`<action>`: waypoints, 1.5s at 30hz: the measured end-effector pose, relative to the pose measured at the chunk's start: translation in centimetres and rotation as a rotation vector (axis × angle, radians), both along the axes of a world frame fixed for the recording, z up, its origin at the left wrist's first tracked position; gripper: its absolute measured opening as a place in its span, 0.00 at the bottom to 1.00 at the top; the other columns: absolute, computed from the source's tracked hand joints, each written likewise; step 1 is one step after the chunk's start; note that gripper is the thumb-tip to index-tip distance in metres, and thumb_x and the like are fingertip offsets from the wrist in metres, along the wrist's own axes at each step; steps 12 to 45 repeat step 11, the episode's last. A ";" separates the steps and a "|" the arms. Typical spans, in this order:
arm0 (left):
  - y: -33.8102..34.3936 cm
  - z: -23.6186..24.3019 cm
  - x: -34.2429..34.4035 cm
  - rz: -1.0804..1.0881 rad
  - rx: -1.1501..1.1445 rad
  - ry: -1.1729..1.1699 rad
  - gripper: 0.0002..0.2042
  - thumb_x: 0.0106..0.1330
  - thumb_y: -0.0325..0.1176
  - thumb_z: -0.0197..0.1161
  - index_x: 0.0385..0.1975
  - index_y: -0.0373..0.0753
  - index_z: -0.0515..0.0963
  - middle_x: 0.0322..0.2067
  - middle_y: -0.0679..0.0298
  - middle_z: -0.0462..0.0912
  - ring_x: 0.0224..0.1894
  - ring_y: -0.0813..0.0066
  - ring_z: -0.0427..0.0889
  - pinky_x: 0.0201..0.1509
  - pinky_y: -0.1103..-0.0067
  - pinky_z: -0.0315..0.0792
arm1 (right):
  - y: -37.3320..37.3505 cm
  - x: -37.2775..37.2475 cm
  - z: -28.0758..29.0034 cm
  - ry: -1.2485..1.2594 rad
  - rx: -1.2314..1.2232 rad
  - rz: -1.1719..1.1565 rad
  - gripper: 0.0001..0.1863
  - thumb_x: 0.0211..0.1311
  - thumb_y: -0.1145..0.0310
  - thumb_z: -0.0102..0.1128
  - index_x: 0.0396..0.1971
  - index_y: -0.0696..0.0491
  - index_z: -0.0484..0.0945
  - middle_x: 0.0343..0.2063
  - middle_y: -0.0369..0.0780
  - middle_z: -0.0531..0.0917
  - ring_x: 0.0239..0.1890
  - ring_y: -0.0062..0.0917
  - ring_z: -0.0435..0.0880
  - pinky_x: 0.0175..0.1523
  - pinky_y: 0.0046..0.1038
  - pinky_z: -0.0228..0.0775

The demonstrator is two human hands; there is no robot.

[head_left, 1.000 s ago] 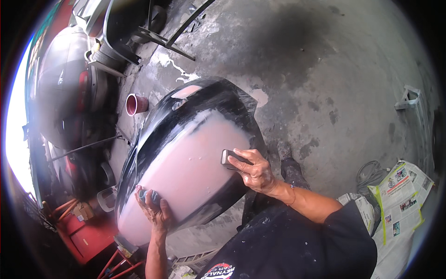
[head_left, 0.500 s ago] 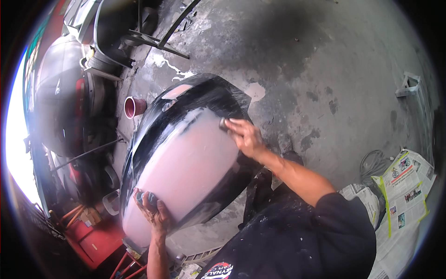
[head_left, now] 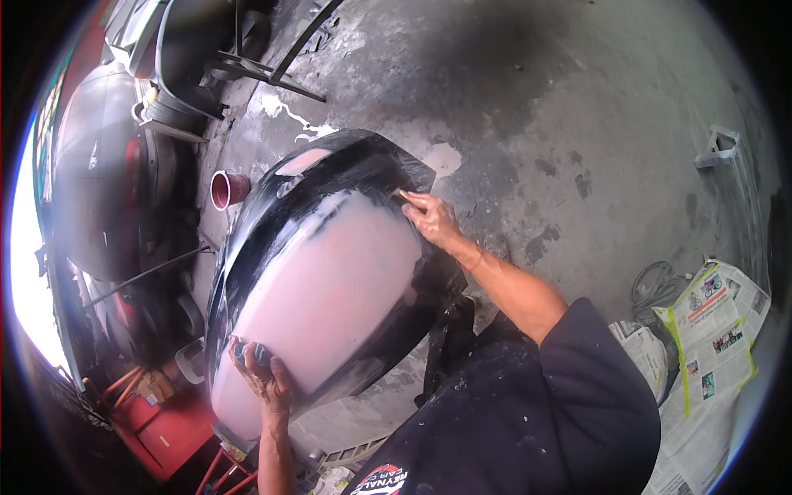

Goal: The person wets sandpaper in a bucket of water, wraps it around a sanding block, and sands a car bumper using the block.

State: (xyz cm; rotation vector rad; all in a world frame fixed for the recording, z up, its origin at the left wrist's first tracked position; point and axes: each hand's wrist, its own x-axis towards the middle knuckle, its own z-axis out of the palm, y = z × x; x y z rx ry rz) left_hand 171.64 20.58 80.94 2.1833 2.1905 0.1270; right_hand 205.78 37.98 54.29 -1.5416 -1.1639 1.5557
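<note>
A curved car body panel (head_left: 338,280), black with a broad pale pink sanded patch, lies lengthwise before me. At its far right part, my right hand (head_left: 432,221) pinches a small, thin tan piece (head_left: 399,195) that looks like folded sandpaper, at the border of the pink patch and the black. My left hand (head_left: 266,381) rests on the near left end of the panel, its fingers curled round a dark blue-grey wad (head_left: 252,355). Whether the wad is a sponge or a cloth cannot be made out.
A dark red pail (head_left: 229,190) stands left of the panel. Farther left is a grey car (head_left: 103,173). A metal stand (head_left: 272,76) is at the far side. Newspaper-covered parts (head_left: 718,338) and a coiled hose (head_left: 656,285) lie on the right. A red table (head_left: 169,429) sits near left.
My right hand has slid away from me along the panel with the small piece, toward the black far right edge. My left hand stays on the near end. The whole view has shifted slightly.
</note>
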 end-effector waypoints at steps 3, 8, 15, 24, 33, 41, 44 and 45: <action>-1.1 0.6 -0.5 0.009 0.023 0.010 0.25 0.75 0.46 0.54 0.66 0.40 0.63 0.70 0.38 0.56 0.74 0.37 0.55 0.75 0.49 0.50 | -8.5 1.3 3.9 -0.065 0.219 -0.029 0.19 0.65 0.65 0.66 0.56 0.45 0.84 0.55 0.45 0.85 0.57 0.38 0.85 0.64 0.34 0.75; 0.1 -0.1 0.2 -0.010 0.028 -0.014 0.25 0.75 0.46 0.54 0.66 0.41 0.63 0.70 0.38 0.56 0.74 0.37 0.55 0.75 0.49 0.50 | 0.9 -0.4 -0.3 -0.096 0.139 -0.005 0.19 0.66 0.62 0.66 0.56 0.49 0.85 0.51 0.43 0.87 0.51 0.36 0.88 0.59 0.30 0.78; 0.8 0.0 -0.2 0.023 -0.006 -0.013 0.26 0.75 0.48 0.54 0.67 0.42 0.62 0.71 0.39 0.55 0.74 0.37 0.55 0.75 0.48 0.49 | 3.0 -2.6 -1.4 -0.093 0.061 0.047 0.22 0.66 0.57 0.66 0.57 0.49 0.84 0.54 0.44 0.86 0.55 0.34 0.86 0.61 0.27 0.76; 0.8 0.0 -0.2 0.023 -0.006 -0.013 0.26 0.75 0.48 0.54 0.67 0.42 0.62 0.71 0.39 0.55 0.74 0.37 0.55 0.75 0.48 0.49 | 3.0 -2.6 -1.4 -0.093 0.061 0.047 0.22 0.66 0.57 0.66 0.57 0.49 0.84 0.54 0.44 0.86 0.55 0.34 0.86 0.61 0.27 0.76; 0.8 0.0 -0.2 0.023 -0.006 -0.013 0.26 0.75 0.48 0.54 0.67 0.42 0.62 0.71 0.39 0.55 0.74 0.37 0.55 0.75 0.48 0.49 | 3.0 -2.6 -1.4 -0.093 0.061 0.047 0.22 0.66 0.57 0.66 0.57 0.49 0.84 0.54 0.44 0.86 0.55 0.34 0.86 0.61 0.27 0.76; 0.8 0.0 -0.2 0.023 -0.006 -0.013 0.26 0.75 0.48 0.54 0.67 0.42 0.62 0.71 0.39 0.55 0.74 0.37 0.55 0.75 0.48 0.49 | 3.0 -2.6 -1.4 -0.093 0.061 0.047 0.22 0.66 0.57 0.66 0.57 0.49 0.84 0.54 0.44 0.86 0.55 0.34 0.86 0.61 0.27 0.76; 0.8 0.0 -0.2 0.023 -0.006 -0.013 0.26 0.75 0.48 0.54 0.67 0.42 0.62 0.71 0.39 0.55 0.74 0.37 0.55 0.75 0.48 0.49 | 3.0 -2.6 -1.4 -0.093 0.061 0.047 0.22 0.66 0.57 0.66 0.57 0.49 0.84 0.54 0.44 0.86 0.55 0.34 0.86 0.61 0.27 0.76; 0.8 0.0 -0.2 0.023 -0.006 -0.013 0.26 0.75 0.48 0.54 0.67 0.42 0.62 0.71 0.39 0.55 0.74 0.37 0.55 0.75 0.48 0.49 | 3.0 -2.6 -1.4 -0.093 0.061 0.047 0.22 0.66 0.57 0.66 0.57 0.49 0.84 0.54 0.44 0.86 0.55 0.34 0.86 0.61 0.27 0.76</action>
